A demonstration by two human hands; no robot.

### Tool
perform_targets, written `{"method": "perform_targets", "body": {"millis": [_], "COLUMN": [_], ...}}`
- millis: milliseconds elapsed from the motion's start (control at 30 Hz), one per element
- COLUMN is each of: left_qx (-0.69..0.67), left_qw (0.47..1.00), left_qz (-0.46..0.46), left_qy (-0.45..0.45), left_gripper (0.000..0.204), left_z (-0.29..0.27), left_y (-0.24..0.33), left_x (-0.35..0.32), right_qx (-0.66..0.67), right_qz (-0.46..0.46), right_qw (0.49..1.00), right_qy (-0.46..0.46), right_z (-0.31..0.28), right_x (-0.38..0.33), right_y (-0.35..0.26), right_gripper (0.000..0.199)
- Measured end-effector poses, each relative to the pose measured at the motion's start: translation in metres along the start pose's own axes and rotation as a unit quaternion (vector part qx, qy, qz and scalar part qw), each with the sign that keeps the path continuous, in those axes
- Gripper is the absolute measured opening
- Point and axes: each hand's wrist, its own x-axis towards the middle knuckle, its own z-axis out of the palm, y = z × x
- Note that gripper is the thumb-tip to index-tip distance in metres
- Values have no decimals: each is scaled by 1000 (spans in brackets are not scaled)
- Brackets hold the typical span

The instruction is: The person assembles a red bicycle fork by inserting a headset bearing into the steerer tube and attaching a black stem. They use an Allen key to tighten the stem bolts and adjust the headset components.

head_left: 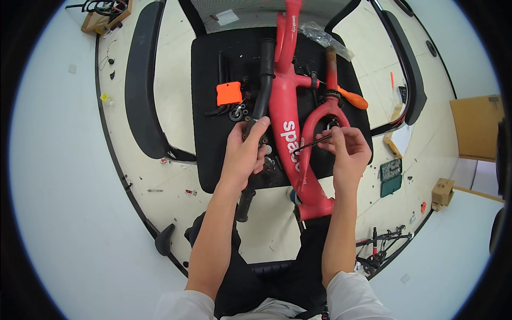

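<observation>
We judge the work midway: our left hand point(246, 152) grips the black handlebar point(260, 114), our right hand point(348, 148) holds a hex key point(311, 144) at the red frame point(285, 112), loose small parts point(240, 111) left at centre frame.

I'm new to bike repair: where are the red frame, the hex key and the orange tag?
red frame point(282, 106), head view, main tube.
hex key point(312, 143), head view, thin shaft.
orange tag point(229, 93), head view, flat face.

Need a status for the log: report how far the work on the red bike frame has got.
Done: the red frame lies on the black chair seat, fork fitted. In hand: left hand grips the black handlebar; right hand holds a hex key by the fork. Left: loose small parts remain on the seat.
</observation>
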Motion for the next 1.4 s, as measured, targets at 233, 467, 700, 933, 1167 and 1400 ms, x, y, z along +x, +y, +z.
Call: {"method": "perform_targets", "body": {"millis": [233, 467, 700, 933, 1167, 1400], "left_qx": [-11, -65, -83, -96, -101, -66], "left_qw": [1000, 997, 995, 994, 993, 995], "left_qz": [24, 21, -5, 0, 11, 48], "left_qy": [-11, -48, -60, -54, -54, -48], "left_gripper": [36, 35, 37, 40, 42, 48], "left_z": [5, 9, 10, 5, 4, 5], "left_y": [1, -1, -1, 1, 0, 0], "left_x": [-4, -4, -5, -6, -6, -5], "right_qx": [10, 301, 241, 248, 235, 193], "right_qz": [8, 96, 104, 111, 89, 26], "right_qw": [1000, 949, 964, 962, 968, 981], "right_qy": [-21, 8, 47, 27, 24, 28], "right_z": [-10, 18, 20, 17, 21, 25], "right_x": [-2, -12, -10, -10, -10, -12], "right_y": [-7, 1, 11, 15, 17, 15], "right_gripper": [13, 15, 16, 17, 17, 15]}}
